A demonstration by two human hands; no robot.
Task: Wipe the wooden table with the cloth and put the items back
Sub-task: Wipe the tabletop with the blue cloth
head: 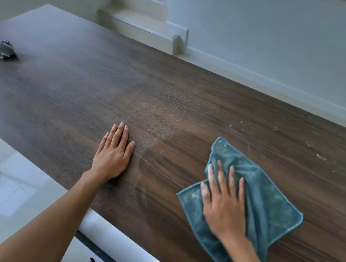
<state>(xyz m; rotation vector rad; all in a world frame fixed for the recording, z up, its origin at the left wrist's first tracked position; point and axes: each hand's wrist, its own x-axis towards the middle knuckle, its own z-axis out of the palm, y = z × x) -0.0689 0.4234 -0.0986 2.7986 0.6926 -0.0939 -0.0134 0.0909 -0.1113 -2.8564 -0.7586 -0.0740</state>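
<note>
The cloth (269, 208) — a teal microfibre towel, soft, limp and light — lies rumpled at lower right of the frame on the wooden counter (195, 102). It will bunch and slide rather than resist, so I judge a flat palm pressing its middle suits it better than a pinch at a hem. The right hand (221, 206) rests on it, fingers spread straight. The left hand (113, 155) lies flat and empty on bare wood at centre — apparently bracing.
</note>
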